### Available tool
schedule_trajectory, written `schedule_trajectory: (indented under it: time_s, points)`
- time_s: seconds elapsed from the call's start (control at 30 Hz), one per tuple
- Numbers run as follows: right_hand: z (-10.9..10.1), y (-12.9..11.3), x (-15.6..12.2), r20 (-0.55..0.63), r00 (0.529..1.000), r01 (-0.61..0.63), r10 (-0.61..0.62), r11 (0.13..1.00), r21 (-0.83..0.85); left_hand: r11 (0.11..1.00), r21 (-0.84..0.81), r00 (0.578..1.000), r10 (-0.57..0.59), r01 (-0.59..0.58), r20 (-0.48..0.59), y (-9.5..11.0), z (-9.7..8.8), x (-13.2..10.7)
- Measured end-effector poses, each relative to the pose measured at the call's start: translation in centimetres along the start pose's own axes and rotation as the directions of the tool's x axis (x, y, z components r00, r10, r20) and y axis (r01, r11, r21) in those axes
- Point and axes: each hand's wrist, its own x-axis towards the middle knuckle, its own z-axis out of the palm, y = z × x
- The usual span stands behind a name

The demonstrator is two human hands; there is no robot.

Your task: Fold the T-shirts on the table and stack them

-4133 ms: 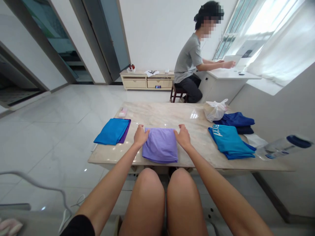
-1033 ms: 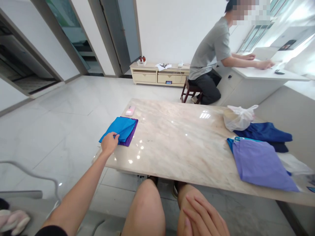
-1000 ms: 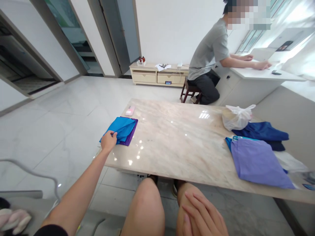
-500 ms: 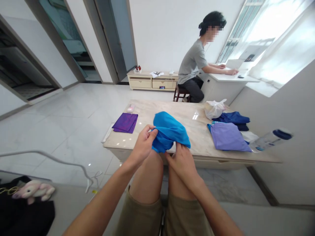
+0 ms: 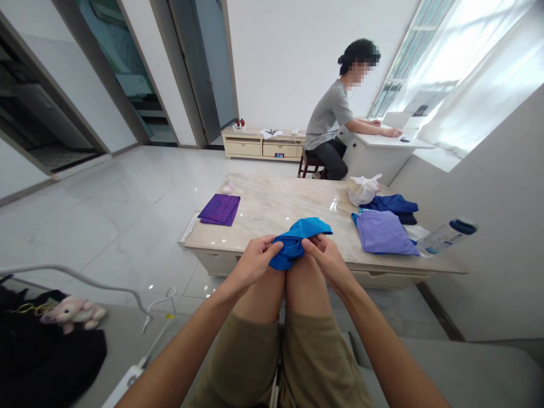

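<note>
A bunched bright blue cloth hangs between my two hands, just above my knees at the near edge of the marble-topped table. My left hand pinches its left side between thumb and fingers. On the right, my right hand grips the cloth's near edge, thumb on top and fingers partly hidden under the fabric. A folded purple cloth lies on the table's left part. Toward the right end rests a folded lavender cloth, with bright blue fabric showing at its left edge.
Behind the lavender cloth are dark blue cloths and a white plastic bag. A clear bottle stands by the table's right end. Beyond, a person sits at a white desk. A plush toy lies at left.
The blue cloth has come down and is more gathered. My right hand has turned, bringing its thumb onto the cloth's edge. My left hand has shifted slightly lower and right, still pinching.
</note>
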Motion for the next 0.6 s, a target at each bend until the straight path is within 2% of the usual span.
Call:
schedule_trajectory:
  time_s: [0.07,0.17,0.27,0.37,0.43,0.5,0.6]
  points:
    - [0.3,0.4,0.5,-0.015,0.995,-0.094,0.095,0.992,0.082,1.0,0.02,1.0,0.006,-0.007,0.025,-0.4,0.2,0.2]
    - [0.3,1.2,1.2,-0.002,0.988,-0.157,0.157,0.988,-0.005,1.0,0.025,1.0,-0.003,0.002,0.023,-1.2,-0.2,0.9]
    - [0.3,1.6,1.7,0.089,0.992,-0.074,0.093,0.977,-0.199,0.999,-0.016,0.998,-0.037,0.036,-0.048,-2.4,-1.2,1.7]
    - [0.5,1.6,2.2,0.154,0.985,-0.02,0.072,0.949,-0.316,0.996,-0.064,0.988,-0.069,0.06,-0.139,-3.0,-2.0,2.9]
    - [0.5,1.7,2.9,0.164,0.985,0.001,0.062,0.933,-0.359,0.997,-0.058,0.989,-0.062,0.055,-0.131,-2.7,-2.2,4.1]
    - [0.4,1.9,3.9,0.156,0.987,0.034,0.027,0.926,-0.376,0.999,-0.022,0.997,-0.027,0.026,-0.078,-2.2,-2.1,5.4]
    - [-0.1,2.6,5.7,0.086,0.996,0.041,-0.011,0.936,-0.351,0.999,0.023,0.998,0.028,-0.027,-0.057,-1.9,-1.7,7.4]
